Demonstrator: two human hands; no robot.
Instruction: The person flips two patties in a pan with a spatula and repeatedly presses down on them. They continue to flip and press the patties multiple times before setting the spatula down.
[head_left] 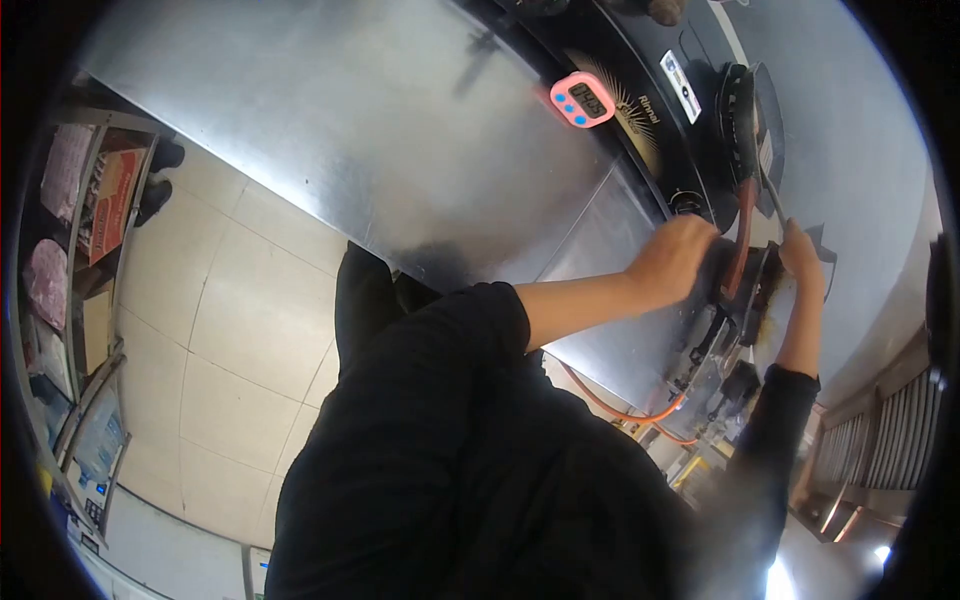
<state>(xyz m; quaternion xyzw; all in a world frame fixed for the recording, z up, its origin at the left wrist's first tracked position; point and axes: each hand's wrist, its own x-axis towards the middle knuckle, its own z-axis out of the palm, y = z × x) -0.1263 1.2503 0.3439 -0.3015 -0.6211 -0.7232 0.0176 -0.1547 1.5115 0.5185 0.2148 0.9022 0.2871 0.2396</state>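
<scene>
Orange hose (742, 235) was sitting right of centre in the head view. It ran up and down between the two hands at the end of the black stove (640, 120). A second stretch of it looped lower down, below the steel counter (400, 130).

The left hand (675, 258) was curled into a loose fist, knuckles up, pressed against the stove's edge just left of the hose. Honestly couldn't tell if it had hold of anything, the fingers were tucked out of sight. The right hand (802, 255) was just right of the hose with the fingers pointing toward the top of the frame. It was close to some grimy metal parts, but whether it was gripping or only touching, no idea.

Other stuff: a pink timer (583, 100) lay on the stove top near the upper middle. A dark pan (742, 110) was up at the upper right, above the hose. Tiled floor (230, 330) filled the left side, with a shelf rack (90, 200) along the far left edge. Black sleeves and torso took up the bottom.
</scene>
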